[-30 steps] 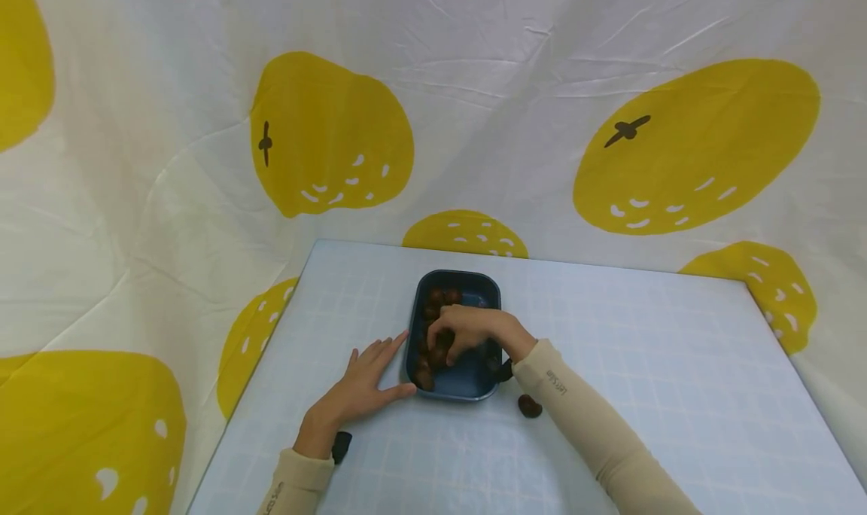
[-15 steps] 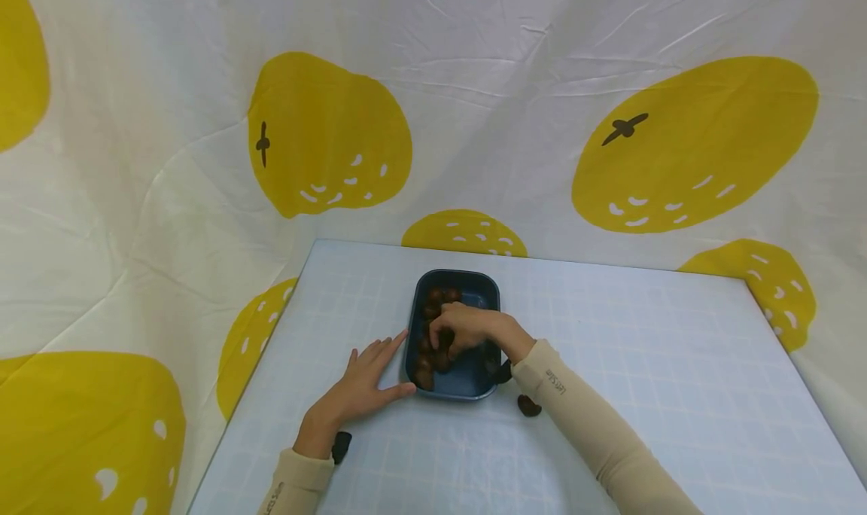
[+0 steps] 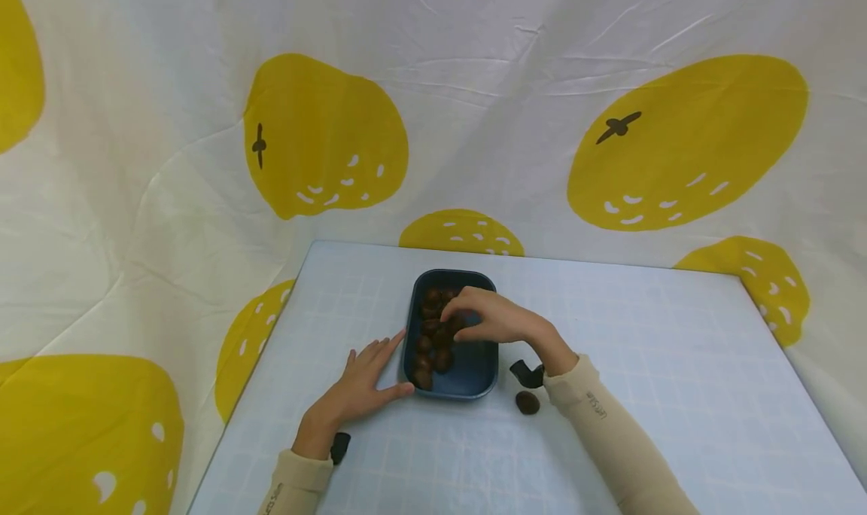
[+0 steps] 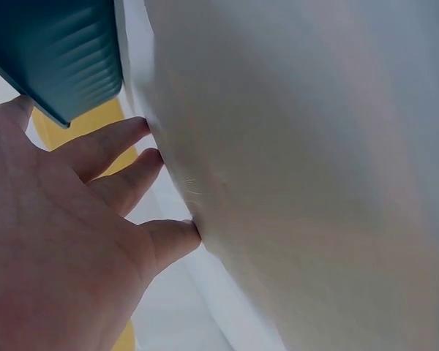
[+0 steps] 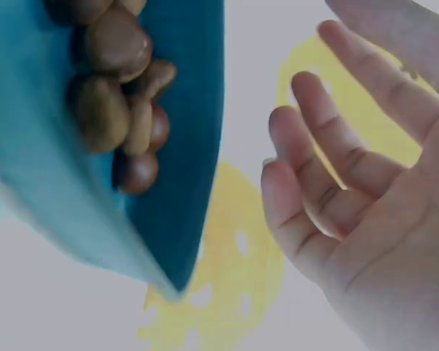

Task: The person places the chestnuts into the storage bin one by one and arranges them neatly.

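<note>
Brown chestnuts point(image 3: 423, 372) lie bunched along the left side of a dark blue rectangular tray point(image 3: 482, 379). My left hand point(image 3: 362, 387) rests on the table left of the tray, fingers spread, with index finger and thumb at its side. In the left wrist view the hand point(image 4: 66, 197) is straight-fingered below the tray's ribbed outer wall point(image 4: 80, 62). Over the tray's right half hovers my right hand point(image 3: 494, 318), its fingers bent loosely above the chestnuts. The right wrist view shows this hand point(image 5: 380, 183) with nothing between its fingers, apart from the chestnuts point(image 5: 102, 113).
A single chestnut point(image 3: 527, 403) lies on the pale checked table point(image 3: 643, 364), right of the tray's near corner. Black wrist-camera pieces point(image 3: 527, 373) stick out below the wrists. Behind and to the left hangs a white cloth point(image 3: 488, 138) with yellow fruit prints.
My right hand has risen out of the tray and moved right and back; its fingers have loosened, leaving a chestnut among the others. The left hand has stayed still.
</note>
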The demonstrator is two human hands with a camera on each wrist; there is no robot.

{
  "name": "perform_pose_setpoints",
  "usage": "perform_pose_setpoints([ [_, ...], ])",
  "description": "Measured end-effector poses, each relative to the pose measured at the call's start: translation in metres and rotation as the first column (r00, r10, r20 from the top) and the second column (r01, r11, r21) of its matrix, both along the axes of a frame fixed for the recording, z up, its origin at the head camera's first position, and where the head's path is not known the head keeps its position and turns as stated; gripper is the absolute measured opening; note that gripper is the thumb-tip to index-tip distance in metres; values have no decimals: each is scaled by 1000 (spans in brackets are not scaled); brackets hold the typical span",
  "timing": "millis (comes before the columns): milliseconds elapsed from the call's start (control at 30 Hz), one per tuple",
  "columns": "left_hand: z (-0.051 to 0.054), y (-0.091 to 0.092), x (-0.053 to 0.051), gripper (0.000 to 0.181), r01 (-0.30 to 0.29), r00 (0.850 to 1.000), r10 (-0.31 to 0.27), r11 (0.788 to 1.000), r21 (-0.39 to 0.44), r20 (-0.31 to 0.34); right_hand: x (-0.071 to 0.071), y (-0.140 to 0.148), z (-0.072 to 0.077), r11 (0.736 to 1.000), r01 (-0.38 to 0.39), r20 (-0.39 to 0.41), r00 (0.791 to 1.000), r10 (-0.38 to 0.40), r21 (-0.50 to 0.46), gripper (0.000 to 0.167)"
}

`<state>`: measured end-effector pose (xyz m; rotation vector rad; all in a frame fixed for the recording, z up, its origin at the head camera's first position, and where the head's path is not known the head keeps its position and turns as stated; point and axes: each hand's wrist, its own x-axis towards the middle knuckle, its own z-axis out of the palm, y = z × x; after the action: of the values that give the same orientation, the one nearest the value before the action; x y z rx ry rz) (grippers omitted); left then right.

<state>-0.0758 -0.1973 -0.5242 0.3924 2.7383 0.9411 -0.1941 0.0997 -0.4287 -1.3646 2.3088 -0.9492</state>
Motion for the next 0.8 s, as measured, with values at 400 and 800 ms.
perform_pose_setpoints([
  [400, -4, 0, -1, 93, 1, 1000, -1, 1000, -1, 2, 16, 67, -19, 986, 125, 172, 980, -105, -112, 36],
  [800, -1, 0, -1, 94, 6, 1000, -6, 1000, 3, -11, 37, 117, -59, 990, 138, 284, 951, -120, -44, 39],
])
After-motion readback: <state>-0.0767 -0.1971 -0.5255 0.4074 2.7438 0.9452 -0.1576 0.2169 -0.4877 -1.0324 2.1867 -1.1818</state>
